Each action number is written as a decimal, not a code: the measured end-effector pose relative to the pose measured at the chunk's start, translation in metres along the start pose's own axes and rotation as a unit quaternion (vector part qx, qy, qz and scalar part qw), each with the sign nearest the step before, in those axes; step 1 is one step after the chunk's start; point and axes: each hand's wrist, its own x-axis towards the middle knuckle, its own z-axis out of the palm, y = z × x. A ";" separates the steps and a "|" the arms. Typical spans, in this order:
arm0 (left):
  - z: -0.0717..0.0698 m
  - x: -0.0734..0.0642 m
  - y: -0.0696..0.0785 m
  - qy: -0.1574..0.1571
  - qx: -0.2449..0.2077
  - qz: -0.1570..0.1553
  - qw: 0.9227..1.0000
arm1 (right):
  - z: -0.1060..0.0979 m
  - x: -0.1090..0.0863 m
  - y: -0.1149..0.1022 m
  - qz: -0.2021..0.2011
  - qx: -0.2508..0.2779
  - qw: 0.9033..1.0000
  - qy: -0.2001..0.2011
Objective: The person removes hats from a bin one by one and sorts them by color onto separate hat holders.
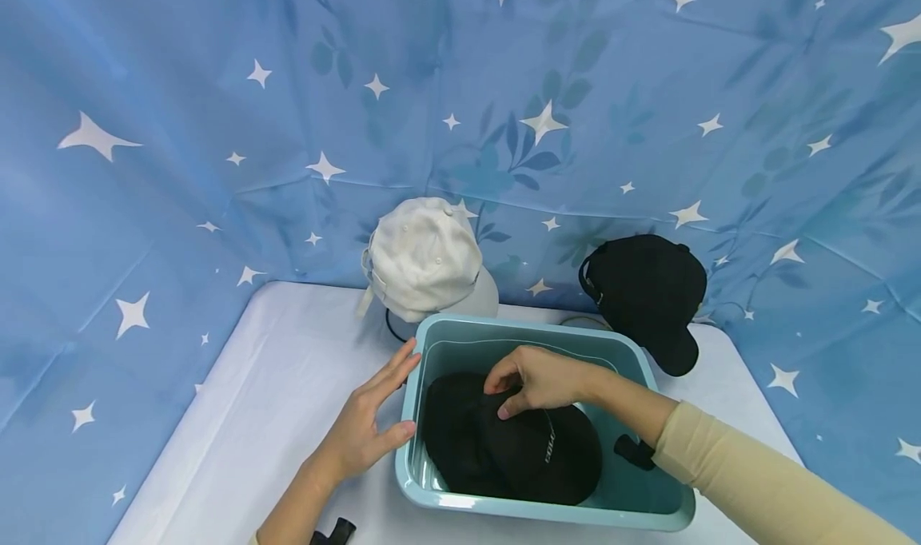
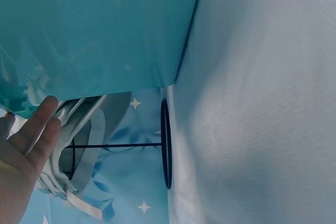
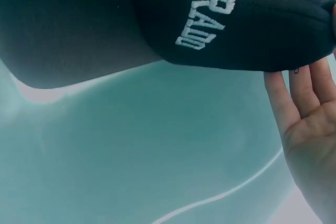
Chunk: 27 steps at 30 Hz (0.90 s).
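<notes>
A black cap (image 1: 532, 449) with white embroidered letters lies in the teal plastic bin (image 1: 547, 513). My right hand (image 1: 536, 377) reaches over the bin's right side and pinches this cap near its top. In the right wrist view, several fingers (image 3: 310, 90) go behind the cap's edge, and only a bit of the thumb shows. A dark part (image 1: 449, 433) lies to the left; whether it is the same cap's brim or another cap, I cannot tell. My left hand (image 1: 367, 425), fingers extended, is at the bin's left rim. In the left wrist view its fingertips are by the bin wall (image 2: 105, 30).
A white cap (image 1: 424, 257) sits on a thin black wire stand (image 2: 166, 145) behind the bin. Another black cap (image 1: 647, 297) hangs raised at the back right. The table (image 1: 273, 369) has a white cloth, with a blue star-patterned curtain (image 1: 432, 73) around it.
</notes>
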 end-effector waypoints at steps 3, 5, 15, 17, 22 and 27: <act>-0.001 0.000 0.001 0.002 0.002 -0.001 1.000 | -0.003 -0.001 -0.003 -0.009 -0.005 1.000 -0.002; -0.001 0.000 0.002 0.001 -0.001 -0.001 1.000 | -0.005 -0.003 -0.005 -0.011 -0.012 1.000 -0.004; -0.001 0.000 0.001 0.000 -0.005 0.000 1.000 | -0.012 -0.012 -0.013 -0.018 -0.032 0.999 0.009; -0.001 0.001 0.002 0.000 -0.003 -0.001 1.000 | -0.014 -0.013 -0.014 -0.021 -0.029 0.999 0.015; -0.001 0.001 0.003 -0.001 -0.001 -0.002 1.000 | -0.018 -0.016 -0.018 -0.014 -0.007 0.999 0.028; -0.001 0.001 0.003 -0.001 -0.004 -0.004 1.000 | -0.019 -0.019 -0.020 -0.002 0.020 0.999 0.048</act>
